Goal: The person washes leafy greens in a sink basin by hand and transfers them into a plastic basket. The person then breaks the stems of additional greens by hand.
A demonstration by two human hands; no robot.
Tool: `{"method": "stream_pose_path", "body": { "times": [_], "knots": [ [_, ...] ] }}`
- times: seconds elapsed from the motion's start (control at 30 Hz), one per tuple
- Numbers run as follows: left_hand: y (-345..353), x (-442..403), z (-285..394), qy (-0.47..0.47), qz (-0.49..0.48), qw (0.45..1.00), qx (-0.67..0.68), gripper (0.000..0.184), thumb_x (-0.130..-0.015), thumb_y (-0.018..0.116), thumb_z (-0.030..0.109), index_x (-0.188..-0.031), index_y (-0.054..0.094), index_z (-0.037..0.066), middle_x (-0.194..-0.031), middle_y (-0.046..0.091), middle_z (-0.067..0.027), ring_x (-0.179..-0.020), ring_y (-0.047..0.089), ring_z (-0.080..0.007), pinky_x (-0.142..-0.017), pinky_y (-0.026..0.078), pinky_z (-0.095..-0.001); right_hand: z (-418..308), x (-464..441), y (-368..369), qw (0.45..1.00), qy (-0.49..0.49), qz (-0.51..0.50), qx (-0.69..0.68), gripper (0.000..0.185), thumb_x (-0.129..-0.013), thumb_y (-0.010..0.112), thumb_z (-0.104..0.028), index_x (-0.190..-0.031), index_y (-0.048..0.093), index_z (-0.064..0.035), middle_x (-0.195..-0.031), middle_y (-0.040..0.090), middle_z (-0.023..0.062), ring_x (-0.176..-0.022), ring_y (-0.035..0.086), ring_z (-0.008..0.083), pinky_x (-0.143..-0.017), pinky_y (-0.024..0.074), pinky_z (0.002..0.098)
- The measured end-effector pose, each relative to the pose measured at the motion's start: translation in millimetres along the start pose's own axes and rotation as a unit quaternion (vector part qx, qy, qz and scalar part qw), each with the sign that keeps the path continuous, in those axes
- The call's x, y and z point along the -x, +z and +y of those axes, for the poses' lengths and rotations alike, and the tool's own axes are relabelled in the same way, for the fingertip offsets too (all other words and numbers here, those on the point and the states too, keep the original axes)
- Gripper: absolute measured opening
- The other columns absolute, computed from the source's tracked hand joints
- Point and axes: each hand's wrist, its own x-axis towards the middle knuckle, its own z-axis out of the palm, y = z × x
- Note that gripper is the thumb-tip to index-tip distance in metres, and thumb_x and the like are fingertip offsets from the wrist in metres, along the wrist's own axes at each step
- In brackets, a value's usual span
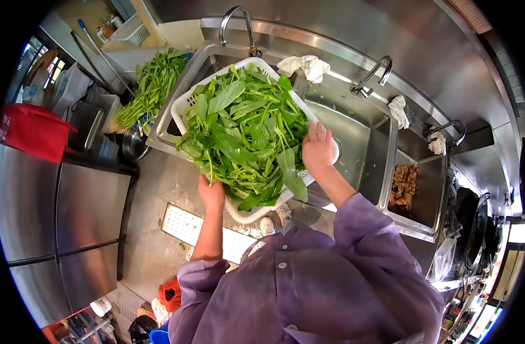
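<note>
A white plastic basket (177,116) is heaped with long, leafy green vegetables (245,129). It sits tilted over the left part of the sink, and its near end juts past the front edge. My left hand (211,194) is against the basket's near left side. Overhanging leaves hide most of its fingers, so its grip does not show. On the right side, my right hand (318,148) rests at the rim against the greens, its fingers stretched out and slightly apart. Part of a white round item (335,150) shows behind that hand.
The middle sink basin (354,132) holds shallow water. Brown chunks (404,188) lie in the right basin. Faucets (238,28) and white cloths (314,67) line the back. More greens (153,86) are piled at left, above a steel pot (134,144). A perforated drain cover (182,222) is set in the floor.
</note>
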Motion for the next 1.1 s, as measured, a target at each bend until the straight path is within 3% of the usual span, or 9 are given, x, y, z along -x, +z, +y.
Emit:
{"method": "stream_pose_path", "body": {
  "times": [0.13,0.2,0.3,0.4,0.7,0.77,0.83,0.97,1.1],
  "knots": [
    [1.4,0.5,7.2,0.002,-0.006,1.0,0.001,0.034,-0.071,0.05,-0.002,-0.106,0.047,-0.005,-0.095,0.057,-0.0145,-0.086,0.052,-0.0191,-0.076,0.04,-0.0275,5.2,7.0,-30.9,0.992,-0.034,-0.114,-0.037,0.03,-0.077,0.04,-0.014,-0.1,0.055,-0.0009,-0.118,0.044,0.0139,-0.116,0.034,0.0276,-0.096,0.0225,0.0445],
    [1.4,-0.1,-0.3,-0.004,0.004,1.0,0.003,0.033,-0.072,0.049,-0.002,-0.105,0.047,-0.005,-0.095,0.056,-0.0139,-0.086,0.052,-0.019,-0.076,0.039,-0.0273,11.2,24.5,-61.1,0.986,0.014,-0.038,-0.164,0.023,-0.076,0.044,-0.016,-0.086,0.059,-0.0021,-0.1,0.054,0.0113,-0.103,0.045,0.0269,-0.091,0.0289,0.0436],
    [0.4,-1.9,-3.4,-0.022,0.005,1.0,-0.004,0.032,-0.072,0.048,-0.002,-0.104,0.047,-0.005,-0.096,0.056,-0.0134,-0.086,0.052,-0.0189,-0.076,0.04,-0.0271,-0.3,51.8,-62.9,0.961,-0.096,-0.154,-0.208,0.015,-0.066,0.055,-0.023,-0.065,0.057,-0.0079,-0.069,0.053,0.0081,-0.07,0.054,0.0246,-0.065,0.0437,0.0381],
    [0.8,-2.0,0.4,-0.006,-0.019,1.0,0.024,0.031,-0.073,0.046,-0.002,-0.104,0.047,-0.004,-0.097,0.056,-0.0122,-0.087,0.052,-0.0183,-0.077,0.039,-0.027,-40.5,51.4,-34.5,0.941,-0.232,-0.143,-0.203,0.012,-0.065,0.056,-0.016,-0.065,0.057,-0.0038,-0.07,0.053,0.0084,-0.074,0.055,0.0234,-0.065,0.0441,0.0372],
    [3.3,1.5,7.2,-0.038,-0.005,0.999,0.03,0.031,-0.074,0.049,0.001,-0.105,0.048,-0.004,-0.098,0.056,-0.0125,-0.089,0.051,-0.0178,-0.077,0.039,-0.0273,-41.4,56.0,-112.4,0.921,-0.165,-0.299,-0.188,0.011,-0.061,0.056,-0.008,-0.068,0.062,-0.0027,-0.07,0.061,0.0121,-0.074,0.059,0.0279,-0.063,0.0464,0.032],
    [3.3,-1.5,0.1,-0.019,0.0,1.0,0.0,0.03,-0.074,0.049,0.002,-0.103,0.049,-0.004,-0.097,0.056,-0.0134,-0.088,0.051,-0.0186,-0.077,0.039,-0.0279,-41.8,60.6,-124.1,0.921,-0.181,-0.288,-0.188,0.011,-0.063,0.055,-0.009,-0.071,0.061,-0.0023,-0.074,0.06,0.0134,-0.075,0.059,0.0264,-0.062,0.0466,0.03],
    [2.0,-8.7,-20.5,-0.005,0.009,1.0,-0.016,0.028,-0.073,0.051,0.002,-0.1,0.05,-0.004,-0.093,0.056,-0.0139,-0.085,0.051,-0.0187,-0.077,0.04,-0.0283,-60.5,70.5,-104.3,0.912,-0.264,-0.103,-0.296,0.012,-0.066,0.054,-0.01,-0.075,0.058,-0.003,-0.079,0.058,0.0129,-0.077,0.057,0.0254,-0.062,0.0464,0.0302],
    [3.9,-4.8,-14.4,-0.015,-0.016,0.998,0.06,0.033,-0.072,0.049,0.001,-0.105,0.048,-0.003,-0.096,0.055,-0.0128,-0.086,0.051,-0.0177,-0.077,0.039,-0.0277,-102.7,79.0,-53.3,0.893,-0.35,-0.173,-0.225,0.014,-0.073,0.05,-0.017,-0.081,0.055,-0.0061,-0.081,0.057,0.0093,-0.082,0.056,0.0235,-0.062,0.0457,0.0312],
    [4.0,-1.4,-2.3,-0.033,-0.027,0.994,0.096,0.036,-0.074,0.047,0.0,-0.11,0.046,-0.002,-0.102,0.053,-0.0103,-0.088,0.05,-0.0166,-0.077,0.039,-0.0262,-47.7,74.5,-120.2,0.843,-0.218,-0.101,-0.482,0.019,-0.078,0.05,-0.02,-0.089,0.055,-0.005,-0.084,0.057,0.0111,-0.075,0.057,0.0255,-0.063,0.0463,0.0321]
  ]
}}
